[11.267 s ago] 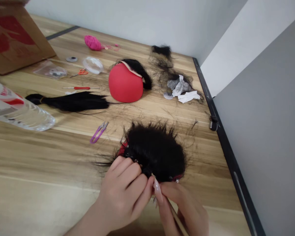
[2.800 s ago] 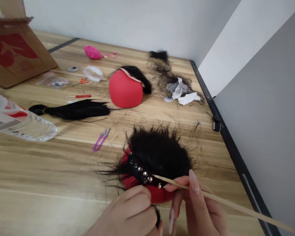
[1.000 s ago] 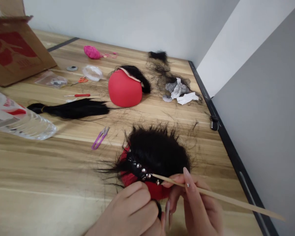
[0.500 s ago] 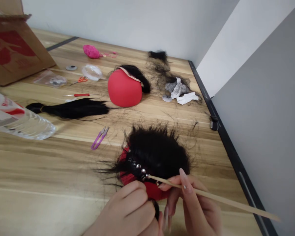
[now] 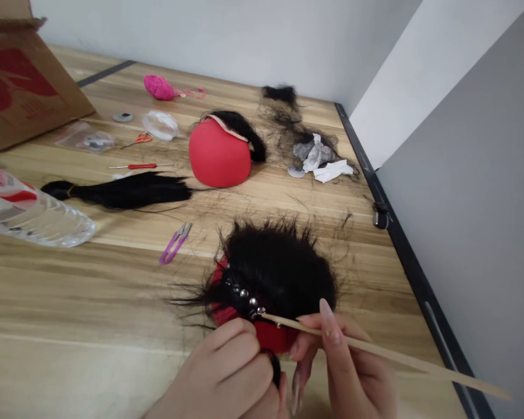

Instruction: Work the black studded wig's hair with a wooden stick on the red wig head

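In front of me a red dome-shaped form (image 5: 274, 339) carries a mass of short black hair (image 5: 279, 273). A row of shiny silver beads (image 5: 252, 301) runs along the hair's near left edge. My right hand (image 5: 347, 361) pinches a thin wooden stick (image 5: 402, 353) between thumb and fingers, and the stick's tip rests at the lower beads. Closed at the near edge of the form is my left hand (image 5: 227, 372). A curled lock of black hair (image 5: 274, 368) shows by its fingers; the rest of the lock is hidden.
Purple thread snips (image 5: 174, 244), a black hair bundle (image 5: 131, 191) and a clear bottle (image 5: 48, 218) lie leftward. Behind are a second red form (image 5: 219, 154), a red-handled hook (image 5: 142, 166), orange scissors (image 5: 142, 138), pink yarn (image 5: 158, 87), a cardboard box (image 5: 30, 93) and crumpled tissue (image 5: 318, 154).
The whole view has shifted slightly. The stick's free end extends a little farther right and down, while its tip stays by the beads. Both hands keep nearly the same pose.
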{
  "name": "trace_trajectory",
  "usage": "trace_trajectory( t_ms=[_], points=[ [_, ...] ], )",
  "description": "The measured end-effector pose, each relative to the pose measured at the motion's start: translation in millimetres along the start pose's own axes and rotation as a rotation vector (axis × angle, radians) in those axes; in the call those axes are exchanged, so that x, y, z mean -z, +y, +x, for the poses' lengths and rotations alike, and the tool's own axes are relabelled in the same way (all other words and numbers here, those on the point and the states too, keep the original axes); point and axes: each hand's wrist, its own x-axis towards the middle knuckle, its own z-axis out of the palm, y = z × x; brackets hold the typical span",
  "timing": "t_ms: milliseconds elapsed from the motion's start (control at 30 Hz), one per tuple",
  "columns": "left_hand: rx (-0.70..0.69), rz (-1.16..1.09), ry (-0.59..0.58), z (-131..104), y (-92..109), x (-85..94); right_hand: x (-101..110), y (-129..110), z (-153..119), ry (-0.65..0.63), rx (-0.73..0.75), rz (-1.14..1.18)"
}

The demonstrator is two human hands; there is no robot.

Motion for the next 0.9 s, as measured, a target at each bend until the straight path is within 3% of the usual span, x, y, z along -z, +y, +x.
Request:
trace_trajectory(
  t_ms=[67, 167, 467, 667, 900],
  points=[
    [-0.122, -0.013, 0.028, -0.9, -6.7, -5.8, 0.6, -0.2, 1.1, 0.016, 0.022, -0.052],
    [-0.191, -0.014, 0.037, -2.1, -15.0, -12.4, 4.2, 2.1, 1.3, 0.029, 0.059, -0.157],
    [-0.19, 0.027, 0.008, -5.2, -15.0, -16.4, 0.8, 3.4, -2.5, 0.13, 0.035, -0.2],
    [-0.194, 0.024, -0.022, -3.7, -16.4, -15.4, 3.2, 4.3, -2.6, 0.076, 0.087, -0.192],
    [-0.206, 0.022, -0.066, -1.2, -17.0, -12.9, -0.3, 2.8, -5.8, 0.11, 0.051, -0.165]
  ],
)
